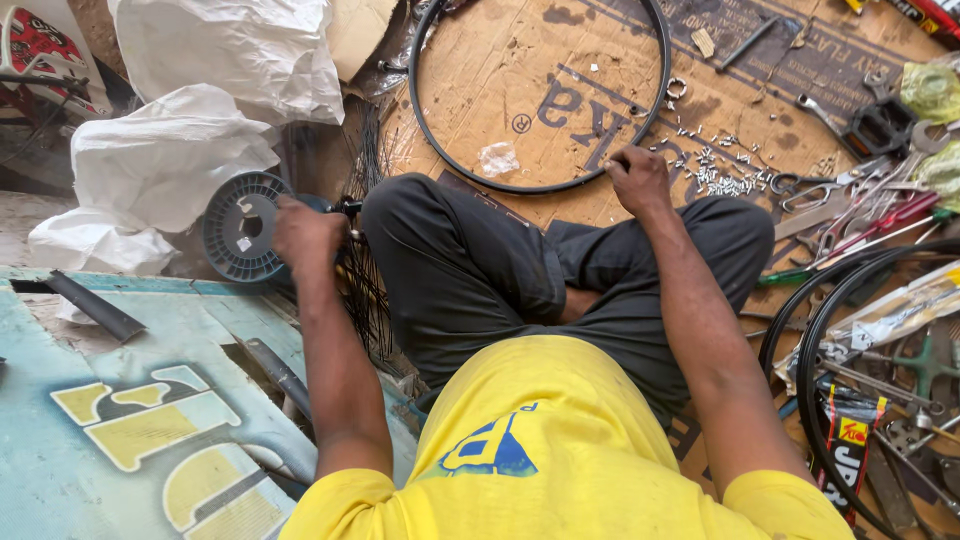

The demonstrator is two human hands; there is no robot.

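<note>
Person seated cross-legged on cardboard (600, 60). Left hand (305, 235) closed around the top of a bundle of thin black spokes (362, 280), just beside a grey plastic spool (235, 228). Right hand (638, 180) rests fingers curled on the near edge of a black wheel rim (440, 160); grip not discernible. Small metal nipples (715, 170) scattered just right of it.

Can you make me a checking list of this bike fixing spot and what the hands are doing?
Surface: brown cardboard on the floor, stained.
Job's things: black wheel rim lying flat; bundle of thin black spokes by the left knee.
Clutter: small silver bits, tools, white bags, grey spool.
Hands: left hand closed on the spokes; right hand at the rim's near edge, grip unclear.
Cables: nothing seen.
Surroundings: painted board, more rims.
</note>
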